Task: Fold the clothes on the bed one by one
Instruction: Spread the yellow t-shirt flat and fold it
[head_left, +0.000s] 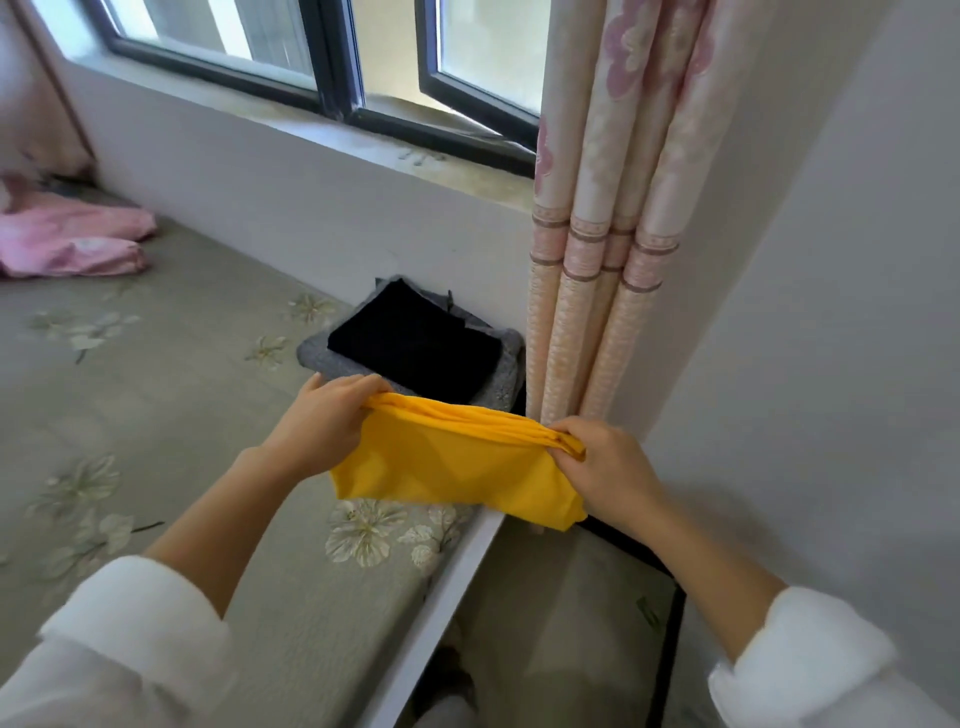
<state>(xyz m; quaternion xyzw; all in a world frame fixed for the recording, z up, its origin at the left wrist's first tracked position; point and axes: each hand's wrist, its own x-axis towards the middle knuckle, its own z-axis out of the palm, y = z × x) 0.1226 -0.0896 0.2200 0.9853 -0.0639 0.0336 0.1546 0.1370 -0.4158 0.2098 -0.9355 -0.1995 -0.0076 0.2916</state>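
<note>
A bed (156, 389) with a grey-green flowered cover fills the left of the room, under a dark-framed window (332, 52).

The left hand (322, 421) has its fingers curled round the bunched upper left end of a yellow garment (452, 467). The right hand (602, 467) pinches the upper right end the same way, fingers closed on a gathered fold. The yellow garment is stretched between the two hands and held up over the bed's near right corner, its loose lower part hanging down past the white edge of the mattress. Both arms reach out of white sleeves (130, 613).

Just behind the yellow garment lies a folded black garment (415, 348), stacked on a folded grey garment (317, 353) in the bed's corner against the wall. To the right of the yellow garment, and just behind the right hand, hangs a pink and cream flowered curtain (597, 260), gathered in pleats. Well away to the far left of the yellow garment, pink bedding (67, 239) lies crumpled on the bed. Above it all runs the window sill (363, 140).
</note>
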